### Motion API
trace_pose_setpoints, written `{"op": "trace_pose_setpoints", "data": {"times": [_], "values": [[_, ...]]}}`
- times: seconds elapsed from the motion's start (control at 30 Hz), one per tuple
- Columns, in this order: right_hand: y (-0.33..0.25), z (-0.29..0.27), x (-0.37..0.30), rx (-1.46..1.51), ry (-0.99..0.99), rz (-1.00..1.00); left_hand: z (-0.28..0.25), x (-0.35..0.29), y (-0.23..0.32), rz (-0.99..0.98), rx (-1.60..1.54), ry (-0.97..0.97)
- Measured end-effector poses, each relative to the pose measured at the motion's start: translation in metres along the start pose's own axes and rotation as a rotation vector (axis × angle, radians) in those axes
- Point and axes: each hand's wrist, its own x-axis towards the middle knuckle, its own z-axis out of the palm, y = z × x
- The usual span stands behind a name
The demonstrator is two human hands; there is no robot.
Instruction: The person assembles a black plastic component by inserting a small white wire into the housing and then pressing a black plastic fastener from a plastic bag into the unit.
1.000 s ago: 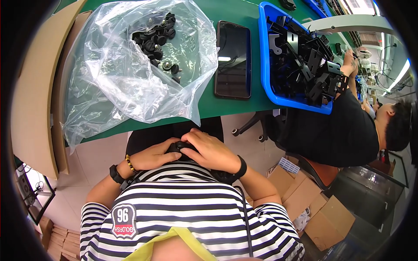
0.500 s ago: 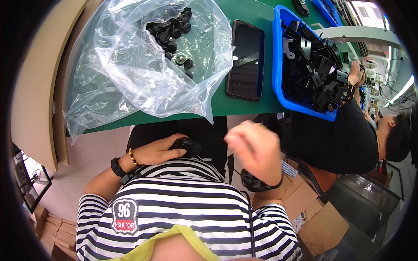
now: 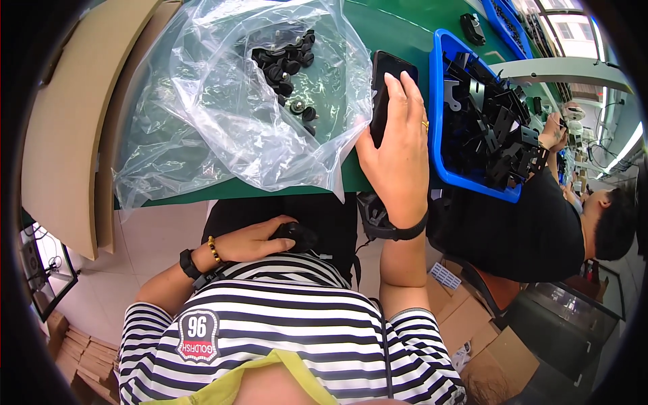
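Note:
My right hand point(image 3: 399, 158) lies stretched over the dark smartphone point(image 3: 382, 84) on the bench. Its fingers are extended and cover much of the screen; whether they press on it I cannot tell. Down at my lap, my left hand point(image 3: 251, 241) is closed around a small rounded black object point(image 3: 298, 235), whose kind I cannot make out. Left of the phone spreads a clear plastic bag point(image 3: 202, 111). Several black thumb screws point(image 3: 290, 66) with metal studs lie in a cluster at the bag.
A blue bin point(image 3: 437, 128) right of the phone holds several black metal brackets point(image 3: 499, 125). A co-worker point(image 3: 520, 233) in black sits at the right. Cardboard panels point(image 3: 74, 128) stand at the left. A grey curved arm point(image 3: 560, 67) crosses behind the bin.
My right hand has moved forward from above my lap to the phone, and its curled fingers have stretched out. My left hand stays around the black object.

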Motion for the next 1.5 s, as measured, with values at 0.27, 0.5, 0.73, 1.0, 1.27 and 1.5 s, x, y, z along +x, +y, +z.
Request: {"op": "trace_pose_setpoints", "data": {"times": [0.27, 0.5, 0.73, 1.0, 1.27, 1.5], "values": [[0.003, -0.001, 0.006, 0.031, -0.021, 0.004, -0.002, 0.001, 0.001, -0.007, -0.014, -0.016], [0.005, 0.001, 0.004, 0.025, -0.004, -0.062, -0.003, 0.002, 0.005, -0.034, -0.021, -0.055], [-0.021, -0.059, -0.047, 0.47, -0.061, -0.204, -0.002, 0.001, -0.004, 0.002, -0.03, -0.039], [-0.009, -0.014, -0.115, 0.703, -0.912, -0.135, -0.001, 0.003, 0.007, -0.011, -0.025, -0.025], [0.0, 0.014, -0.122, 0.792, -0.702, -0.243, 0.0, 0.003, 0.005, -0.029, -0.022, -0.005], [-0.008, 0.02, -0.133, 0.535, -0.786, -0.177, -0.002, 0.005, 0.007, -0.072, -0.033, -0.03]]}}
